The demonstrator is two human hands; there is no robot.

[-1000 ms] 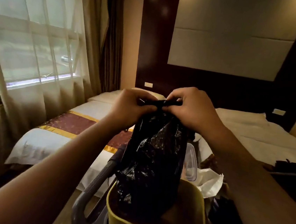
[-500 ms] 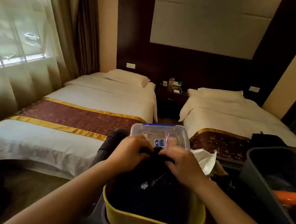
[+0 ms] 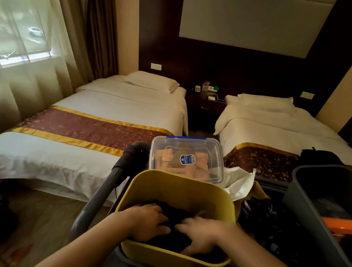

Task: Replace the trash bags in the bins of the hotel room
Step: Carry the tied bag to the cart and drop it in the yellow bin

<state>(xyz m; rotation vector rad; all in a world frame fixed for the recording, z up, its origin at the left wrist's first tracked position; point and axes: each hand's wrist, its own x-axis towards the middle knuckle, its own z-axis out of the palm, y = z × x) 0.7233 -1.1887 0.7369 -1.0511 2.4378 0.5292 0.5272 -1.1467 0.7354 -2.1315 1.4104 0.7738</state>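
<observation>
A yellow bin (image 3: 179, 178) stands on the cart right below me. Inside it lies a crumpled black trash bag (image 3: 176, 217), pushed low into the bin. My left hand (image 3: 148, 224) is inside the bin at the left, and its curled fingers grip the bag. At the right, my right hand (image 3: 200, 235) lies on the bag with its fingers spread downward, pressing it. The lower part of the bag is hidden by my hands and the bin's near wall.
Behind the bin sits a clear lidded box (image 3: 186, 156) of sachets, with the cart handle (image 3: 108, 185) at its left. A grey bin (image 3: 308, 190) and dark bags (image 3: 269, 228) are at the right. Two made beds (image 3: 99, 108) and a nightstand (image 3: 206, 108) lie ahead.
The black bag, held up by its top a second ago, has gone down into the yellow bin with both hands following it. My view has tilted downward.
</observation>
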